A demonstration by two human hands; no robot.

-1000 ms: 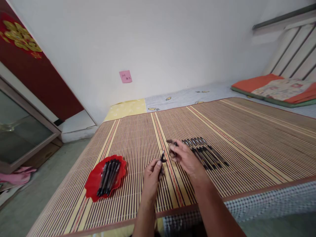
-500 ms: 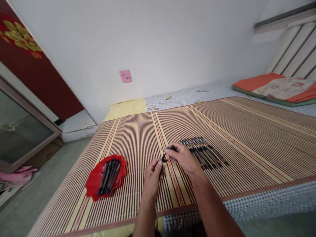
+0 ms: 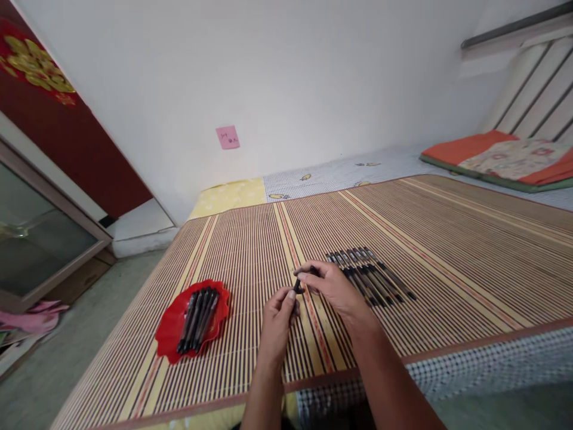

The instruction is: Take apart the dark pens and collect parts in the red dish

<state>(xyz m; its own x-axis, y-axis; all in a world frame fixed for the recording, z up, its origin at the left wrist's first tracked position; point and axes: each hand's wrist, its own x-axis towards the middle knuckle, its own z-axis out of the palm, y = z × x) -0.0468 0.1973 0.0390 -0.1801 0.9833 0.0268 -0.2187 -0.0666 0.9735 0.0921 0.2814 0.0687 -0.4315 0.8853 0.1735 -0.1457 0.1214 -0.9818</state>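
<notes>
My left hand [image 3: 278, 310] is closed around a black pen [image 3: 297, 286], thumb pressed against it, with the pen's upper end sticking out. Thumb and index finger of my right hand [image 3: 330, 286] pinch at that upper end. A small dark piece [image 3: 314, 271], possibly a pen cap, also shows at my right fingers. Beside the right hand several dark pens [image 3: 376, 283] lie side by side in a slanted row, partly hidden by the hand. To the left, a red scalloped plate [image 3: 169, 328] bears several more black pens [image 3: 199, 319].
A striped bamboo mat [image 3: 242, 251] covers the bed under everything. Folded orange and floral cloth [image 3: 474, 149] lies at the far right, below a white radiator [image 3: 537, 89]. A pink note [image 3: 228, 137] sticks to the wall behind. The bed's front edge is close to my forearms.
My right fingers have shifted slightly at the upper end of the pen. The left hand, the plate and the row of pens look unchanged.
</notes>
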